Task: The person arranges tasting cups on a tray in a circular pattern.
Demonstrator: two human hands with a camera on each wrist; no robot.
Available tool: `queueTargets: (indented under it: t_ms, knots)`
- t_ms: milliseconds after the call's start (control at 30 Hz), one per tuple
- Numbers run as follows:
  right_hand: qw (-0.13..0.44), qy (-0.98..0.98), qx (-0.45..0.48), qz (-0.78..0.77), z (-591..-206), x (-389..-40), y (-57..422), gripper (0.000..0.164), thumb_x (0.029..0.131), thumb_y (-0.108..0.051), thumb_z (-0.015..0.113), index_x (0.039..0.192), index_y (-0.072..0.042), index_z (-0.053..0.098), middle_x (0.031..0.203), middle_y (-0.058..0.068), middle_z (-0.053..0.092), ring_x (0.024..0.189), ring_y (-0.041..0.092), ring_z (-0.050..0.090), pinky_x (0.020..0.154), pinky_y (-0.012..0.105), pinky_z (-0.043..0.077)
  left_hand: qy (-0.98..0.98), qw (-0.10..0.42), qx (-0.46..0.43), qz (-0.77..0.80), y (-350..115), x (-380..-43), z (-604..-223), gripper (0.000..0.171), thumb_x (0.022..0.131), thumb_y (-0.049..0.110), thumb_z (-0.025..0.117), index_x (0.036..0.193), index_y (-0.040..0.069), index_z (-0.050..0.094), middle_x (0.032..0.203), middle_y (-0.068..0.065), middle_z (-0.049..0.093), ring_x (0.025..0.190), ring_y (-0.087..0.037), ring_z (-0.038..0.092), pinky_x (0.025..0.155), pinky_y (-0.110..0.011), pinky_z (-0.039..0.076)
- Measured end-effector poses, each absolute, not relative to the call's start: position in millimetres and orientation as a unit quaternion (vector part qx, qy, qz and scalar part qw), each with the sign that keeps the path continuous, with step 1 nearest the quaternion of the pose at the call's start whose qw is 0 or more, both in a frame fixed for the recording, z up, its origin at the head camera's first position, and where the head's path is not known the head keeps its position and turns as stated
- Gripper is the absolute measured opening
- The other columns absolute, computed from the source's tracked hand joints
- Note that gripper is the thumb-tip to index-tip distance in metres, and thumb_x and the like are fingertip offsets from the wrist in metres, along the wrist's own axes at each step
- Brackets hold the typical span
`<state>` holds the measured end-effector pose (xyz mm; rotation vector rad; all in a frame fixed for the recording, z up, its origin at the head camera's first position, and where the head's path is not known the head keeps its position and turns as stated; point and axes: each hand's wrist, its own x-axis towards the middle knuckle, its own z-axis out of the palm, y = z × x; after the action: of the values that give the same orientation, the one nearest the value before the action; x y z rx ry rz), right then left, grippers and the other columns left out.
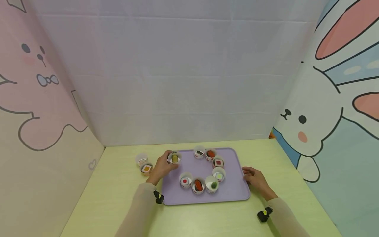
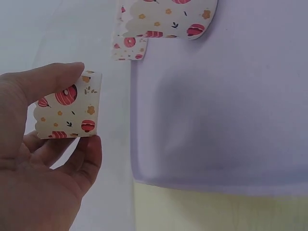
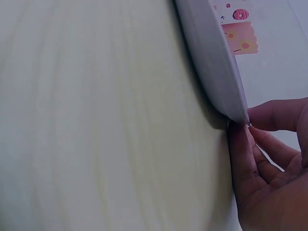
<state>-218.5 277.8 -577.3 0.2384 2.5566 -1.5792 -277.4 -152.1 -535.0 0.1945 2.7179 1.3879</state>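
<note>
My left hand (image 1: 163, 168) grips a small paper cup (image 2: 67, 113) printed with donuts and macarons, thumb on one side and fingers on the other. A yellow-topped piece of toy sushi (image 1: 175, 158) shows inside it. The cup is at the upper left corner of a lilac tray (image 1: 234, 184). On the tray's right edge, my right hand (image 1: 256, 180) pinches the rim (image 3: 216, 82) between thumb and fingers. Several more cups stand on the tray in a curve, among them ones with red-orange pieces (image 1: 198, 185), a green piece (image 1: 214, 185) and a red-centred roll (image 1: 185, 181).
Left of the tray, two cups stand on the pale yellow table (image 1: 112, 187), one with an orange-centred square piece (image 1: 146, 168). A white sheet (image 1: 183, 82) hangs behind the table. Cartoon-printed panels (image 1: 314, 131) flank both sides.
</note>
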Motion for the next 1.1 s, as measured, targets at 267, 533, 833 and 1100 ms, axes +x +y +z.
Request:
queueTargets:
  t_ms: [267,533,833,1100]
  knots:
    - [0.059,0.845,0.081,-0.526,-580.5,-220.2,279.0,0.046,0.087,0.001,0.058,0.133,0.005,0.054,0.115,0.022,0.062,0.088,0.014,0.06,0.069,0.025,0.054,0.891,0.028,0.085,0.444,-143.9,-283.7,-557.0,0.061,0.076,0.018,0.081,0.13,0.01,0.053,0.124,-0.014,0.064,0.098,-0.027,0.062,0.081,-0.04,0.05]
    - [0.06,0.843,0.08,-0.528,-581.1,-219.9,279.1,0.046,0.087,0.0,0.058,0.133,0.005,0.054,0.116,0.023,0.062,0.087,0.014,0.06,0.069,0.026,0.054,0.894,0.039,0.098,0.435,-135.8,-284.1,-566.0,0.057,0.076,0.015,0.082,0.127,0.01,0.055,0.123,-0.015,0.065,0.09,-0.021,0.061,0.08,-0.038,0.05]
    - [0.06,0.847,0.075,-0.522,-579.5,-219.9,278.8,0.046,0.089,0.0,0.058,0.134,0.005,0.054,0.117,0.023,0.062,0.089,0.014,0.061,0.07,0.027,0.054,0.899,0.043,0.126,0.417,-132.3,-282.0,-571.3,0.059,0.079,0.012,0.079,0.131,0.006,0.052,0.125,-0.018,0.063,0.114,-0.033,0.06,0.098,-0.05,0.048]
    - [0.061,0.847,0.081,-0.521,-581.5,-219.8,279.3,0.045,0.089,0.0,0.058,0.134,0.004,0.054,0.117,0.022,0.062,0.09,0.014,0.061,0.071,0.026,0.054,0.9,0.048,0.154,0.405,-131.5,-280.4,-573.8,0.063,0.078,0.005,0.078,0.135,0.004,0.051,0.128,-0.021,0.062,0.117,-0.034,0.059,0.101,-0.051,0.047]
